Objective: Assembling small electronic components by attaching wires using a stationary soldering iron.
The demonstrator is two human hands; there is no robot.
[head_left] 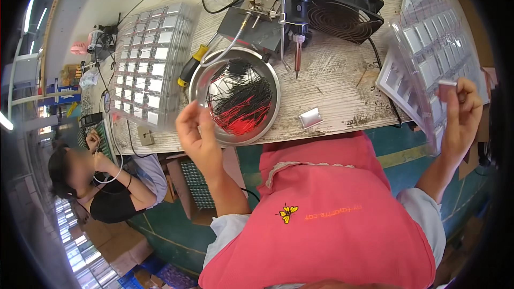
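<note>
My left hand (199, 136) is over the left rim of a round metal bowl (274, 93), its fingers bent together; what they hold, if anything, is too small to make out. Inside the bowl lies a heap of black and red wires (243, 101). At the right, my right hand (465, 115) pinches a small flat silver pouch cell (447, 83) between thumb and fingers. That hand is beside a tilted stack of clear trays (428, 37) filled with similar cells. A single silver pouch cell (310, 118) lies near the table's front edge, apart from both hands.
A soldering iron (298, 56) points downward from a stand behind the bowl, beside a black fan (345, 13). A yellow-black screwdriver (193, 65) leans at the bowl's left. Further left stand stacked clear trays (152, 59) of cells. Another person (115, 182) sits at the left.
</note>
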